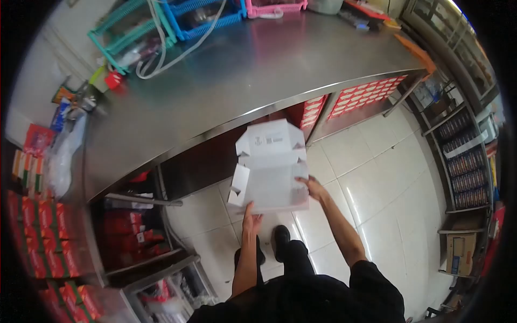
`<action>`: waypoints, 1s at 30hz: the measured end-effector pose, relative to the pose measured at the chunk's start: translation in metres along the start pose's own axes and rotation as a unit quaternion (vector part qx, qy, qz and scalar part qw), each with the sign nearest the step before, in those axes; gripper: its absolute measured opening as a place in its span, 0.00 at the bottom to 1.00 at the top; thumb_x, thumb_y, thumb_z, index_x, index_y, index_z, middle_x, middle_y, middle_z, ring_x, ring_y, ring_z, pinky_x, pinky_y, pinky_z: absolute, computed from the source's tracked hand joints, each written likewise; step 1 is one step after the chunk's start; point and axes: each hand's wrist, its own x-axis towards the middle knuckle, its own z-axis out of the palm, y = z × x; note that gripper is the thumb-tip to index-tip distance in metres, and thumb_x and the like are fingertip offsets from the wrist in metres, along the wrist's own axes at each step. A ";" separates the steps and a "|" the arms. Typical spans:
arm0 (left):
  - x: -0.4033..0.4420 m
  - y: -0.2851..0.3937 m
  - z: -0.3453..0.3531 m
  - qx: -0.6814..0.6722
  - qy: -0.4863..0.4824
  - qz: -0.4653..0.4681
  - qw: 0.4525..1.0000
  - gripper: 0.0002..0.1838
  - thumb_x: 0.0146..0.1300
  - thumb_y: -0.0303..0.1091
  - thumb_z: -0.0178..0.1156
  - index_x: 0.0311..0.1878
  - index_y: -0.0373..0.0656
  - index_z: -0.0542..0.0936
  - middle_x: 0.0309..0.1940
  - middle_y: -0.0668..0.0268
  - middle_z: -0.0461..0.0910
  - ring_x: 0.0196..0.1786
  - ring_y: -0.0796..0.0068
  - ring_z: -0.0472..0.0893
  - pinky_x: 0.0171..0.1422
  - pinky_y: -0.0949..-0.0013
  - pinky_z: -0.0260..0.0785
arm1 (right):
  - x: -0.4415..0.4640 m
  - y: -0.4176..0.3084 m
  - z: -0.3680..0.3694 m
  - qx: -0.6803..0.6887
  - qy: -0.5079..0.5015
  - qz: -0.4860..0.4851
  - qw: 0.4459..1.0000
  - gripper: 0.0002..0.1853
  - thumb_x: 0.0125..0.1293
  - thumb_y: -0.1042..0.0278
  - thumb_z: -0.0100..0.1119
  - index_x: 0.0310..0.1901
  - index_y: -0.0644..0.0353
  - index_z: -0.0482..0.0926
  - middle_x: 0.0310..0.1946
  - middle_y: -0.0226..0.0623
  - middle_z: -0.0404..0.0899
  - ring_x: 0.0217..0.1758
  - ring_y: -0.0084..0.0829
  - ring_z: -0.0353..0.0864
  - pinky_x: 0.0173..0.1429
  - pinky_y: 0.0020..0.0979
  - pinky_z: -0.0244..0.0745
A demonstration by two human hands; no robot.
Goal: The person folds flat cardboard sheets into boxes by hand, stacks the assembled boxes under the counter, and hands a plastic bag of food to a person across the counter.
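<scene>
White cardboard box [273, 185], lid open, held above tiled floor [344, 212], in front of steel table [242, 70]. Left hand [251, 219]: forearm nearly straight out from the body; thumb over the near edge, fingers beneath, closed on the cardboard. Right hand [313, 188]: forearm slanting inward, elbow wide; fingers bent over the right side wall, gripping it. Right thumb's exact place: cannot tell.

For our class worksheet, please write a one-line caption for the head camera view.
A left hand and right hand hold an open white cardboard box beside a long grey metal table.
</scene>
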 end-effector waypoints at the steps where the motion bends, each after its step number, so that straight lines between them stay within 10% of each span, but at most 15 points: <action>1: 0.045 -0.003 0.001 0.006 -0.014 0.008 1.000 0.18 0.59 0.41 0.56 0.50 0.44 0.71 0.46 0.66 0.74 0.50 0.70 0.72 0.51 0.66 0.68 | 0.043 0.001 -0.016 -0.015 -0.013 -0.021 1.000 0.28 0.56 0.66 0.59 0.54 0.74 0.64 0.50 0.43 0.72 0.49 0.33 0.74 0.51 0.34 0.72; 9: 0.302 -0.086 -0.030 -0.069 -0.109 -0.035 0.991 0.19 0.55 0.35 0.60 0.49 0.44 0.70 0.47 0.66 0.73 0.52 0.70 0.71 0.58 0.67 0.64 | 0.284 0.056 -0.141 -0.144 0.003 0.038 0.989 0.30 0.53 0.65 0.63 0.54 0.71 0.65 0.43 0.39 0.75 0.43 0.32 0.77 0.43 0.32 0.76; 13: 0.345 -0.109 -0.039 -0.038 -0.152 -0.033 0.987 0.20 0.57 0.36 0.58 0.52 0.40 0.68 0.48 0.63 0.72 0.53 0.69 0.71 0.58 0.66 0.65 | 0.301 0.079 -0.160 -0.151 0.099 -0.169 0.969 0.30 0.50 0.63 0.66 0.52 0.71 0.67 0.41 0.40 0.75 0.36 0.32 0.78 0.38 0.30 0.75; 17: 0.317 -0.099 -0.014 0.000 -0.133 -0.002 0.991 0.19 0.58 0.38 0.56 0.49 0.39 0.69 0.47 0.61 0.72 0.51 0.67 0.73 0.55 0.64 0.68 | 0.287 0.064 -0.159 -0.227 0.081 -0.097 0.966 0.36 0.45 0.56 0.70 0.52 0.70 0.67 0.40 0.39 0.75 0.30 0.27 0.78 0.36 0.29 0.75; 21: 0.261 -0.047 0.027 0.055 -0.071 0.078 0.993 0.19 0.52 0.40 0.61 0.45 0.42 0.72 0.41 0.64 0.75 0.43 0.72 0.77 0.46 0.69 0.72 | 0.252 0.038 -0.115 0.020 0.021 0.011 1.000 0.30 0.51 0.59 0.65 0.52 0.68 0.70 0.38 0.37 0.78 0.32 0.25 0.79 0.34 0.28 0.76; 30: 0.163 0.032 0.062 0.050 -0.120 0.209 0.969 0.20 0.54 0.40 0.58 0.48 0.41 0.70 0.42 0.63 0.74 0.42 0.72 0.77 0.40 0.69 0.74 | 0.157 -0.038 -0.020 -0.004 0.021 -0.156 0.988 0.25 0.56 0.65 0.61 0.53 0.68 0.69 0.44 0.41 0.74 0.37 0.26 0.78 0.32 0.27 0.76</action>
